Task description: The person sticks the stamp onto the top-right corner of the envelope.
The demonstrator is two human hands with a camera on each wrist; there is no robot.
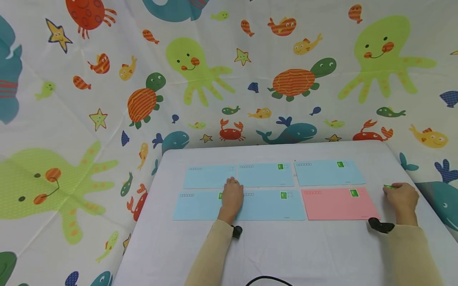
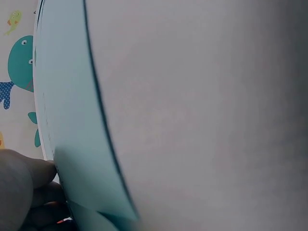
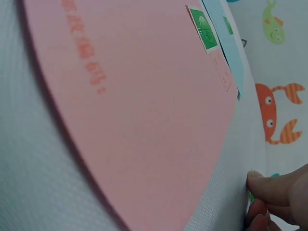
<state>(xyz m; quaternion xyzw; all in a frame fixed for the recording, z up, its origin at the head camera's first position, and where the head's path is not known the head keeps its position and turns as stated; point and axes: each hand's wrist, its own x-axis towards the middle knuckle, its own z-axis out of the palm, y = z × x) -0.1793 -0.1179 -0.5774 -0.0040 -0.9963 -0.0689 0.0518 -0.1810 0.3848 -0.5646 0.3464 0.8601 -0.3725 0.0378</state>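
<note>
My right hand (image 1: 402,200) pinches a small green stamp (image 1: 388,186) between thumb and fingers, above the white table to the right of the pink envelope (image 1: 336,206). In the right wrist view its thumb and fingers (image 3: 281,192) are at the lower right. My left hand (image 1: 231,202) rests with its fingertips at the lower right corner of the upper left blue envelope (image 1: 207,178), whose top right corner shows only a faint printed outline. It partly covers the lower left blue envelope (image 1: 195,208) and that envelope's green stamp (image 1: 220,195).
More stamped blue envelopes lie in two rows: upper middle (image 1: 264,176), upper right (image 1: 325,174) and lower middle (image 1: 268,208). A black cable (image 1: 268,277) crosses the front of the white table (image 1: 304,246). A sea-animal cloth (image 1: 214,111) hangs behind.
</note>
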